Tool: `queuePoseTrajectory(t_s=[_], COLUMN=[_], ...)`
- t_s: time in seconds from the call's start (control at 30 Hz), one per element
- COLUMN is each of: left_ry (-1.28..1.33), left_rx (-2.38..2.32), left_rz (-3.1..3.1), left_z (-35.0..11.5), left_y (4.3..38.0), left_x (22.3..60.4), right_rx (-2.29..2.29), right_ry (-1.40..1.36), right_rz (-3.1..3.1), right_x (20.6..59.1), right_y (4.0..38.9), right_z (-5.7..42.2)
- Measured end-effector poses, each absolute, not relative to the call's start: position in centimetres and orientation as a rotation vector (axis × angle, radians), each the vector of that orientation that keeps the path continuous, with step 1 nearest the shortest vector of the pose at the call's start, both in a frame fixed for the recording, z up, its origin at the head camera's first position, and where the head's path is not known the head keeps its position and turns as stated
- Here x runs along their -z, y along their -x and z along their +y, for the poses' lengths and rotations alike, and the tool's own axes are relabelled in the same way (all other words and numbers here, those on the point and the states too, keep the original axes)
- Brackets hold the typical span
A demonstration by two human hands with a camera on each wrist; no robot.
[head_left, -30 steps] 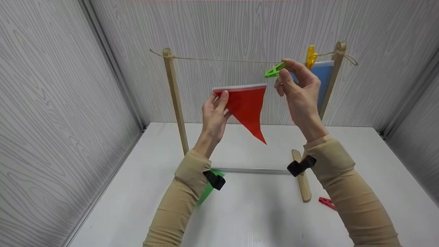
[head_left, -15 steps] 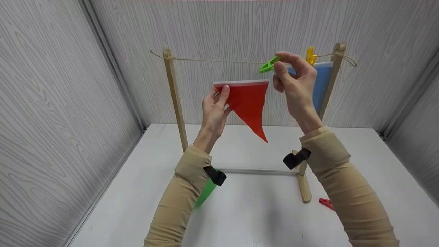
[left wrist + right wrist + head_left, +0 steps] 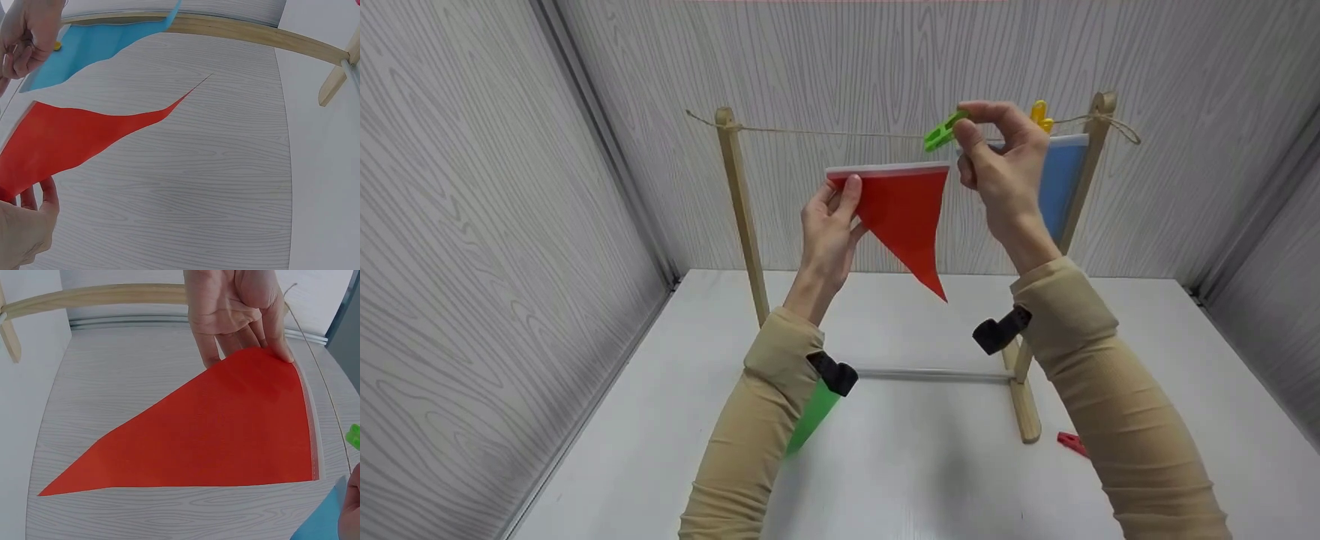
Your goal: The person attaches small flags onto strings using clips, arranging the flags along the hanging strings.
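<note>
The right hand (image 3: 1006, 161), pinching one green peg (image 3: 942, 133), partly blocks one yellow peg (image 3: 1039, 112) and one blue pennant (image 3: 1063, 180) from me. The left hand (image 3: 828, 231) pinches one red pennant (image 3: 907, 206) near the string (image 3: 832, 133).

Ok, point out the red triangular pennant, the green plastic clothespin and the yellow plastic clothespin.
Red triangular pennant (image 3: 904, 214): head view, middle of its red face.
Green plastic clothespin (image 3: 943, 134): head view, middle of its body.
Yellow plastic clothespin (image 3: 1039, 112): head view, upper end; lower part hidden.
</note>
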State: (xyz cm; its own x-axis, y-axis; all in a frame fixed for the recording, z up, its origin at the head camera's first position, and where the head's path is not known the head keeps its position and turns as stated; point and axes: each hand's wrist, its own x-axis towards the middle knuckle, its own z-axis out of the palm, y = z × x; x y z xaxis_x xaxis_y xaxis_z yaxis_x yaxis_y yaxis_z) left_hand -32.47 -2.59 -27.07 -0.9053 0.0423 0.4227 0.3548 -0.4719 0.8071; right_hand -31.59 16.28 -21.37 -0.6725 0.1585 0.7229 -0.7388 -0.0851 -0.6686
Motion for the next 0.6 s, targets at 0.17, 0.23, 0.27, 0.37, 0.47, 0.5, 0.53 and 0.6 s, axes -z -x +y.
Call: queuePoseTrajectory(t_s=[0.17, 0.23, 0.27, 0.37, 0.47, 0.5, 0.53, 0.6], left_ry=[0.569, 0.568, 0.567, 0.567, 0.562, 0.559, 0.554, 0.551], left_rx=[2.475, 2.470, 2.467, 2.452, 2.447, 2.447, 2.445, 2.447], left_rz=[-1.517, -1.526, -1.530, -1.535, -1.524, -1.523, -1.525, -1.526], left_z=[-2.7, -2.7, -2.7, -2.7, -2.6, -2.6, -2.6, -2.5], left_y=[32.6, 32.7, 32.7, 32.7, 32.8, 32.8, 32.8, 32.9], left_x=[26.6, 26.4, 26.3, 26.1, 25.9, 25.8, 25.7, 25.6], right_rx=[-1.813, -1.817, -1.819, -1.822, -1.781, -1.772, -1.748, -1.706], right_ry=[-0.647, -0.646, -0.642, -0.619, -0.591, -0.583, -0.578, -0.569], right_rz=[-1.552, -1.545, -1.542, -1.548, -1.588, -1.600, -1.617, -1.645], right_x=[20.8, 20.6, 20.4, 20.1, 19.8, 19.7, 19.6, 19.5], right_y=[31.7, 31.8, 31.8, 31.9, 32.0, 32.0, 32.1, 32.1], right_z=[15.9, 15.8, 15.7, 15.4, 15.1, 15.0, 14.9, 14.7])
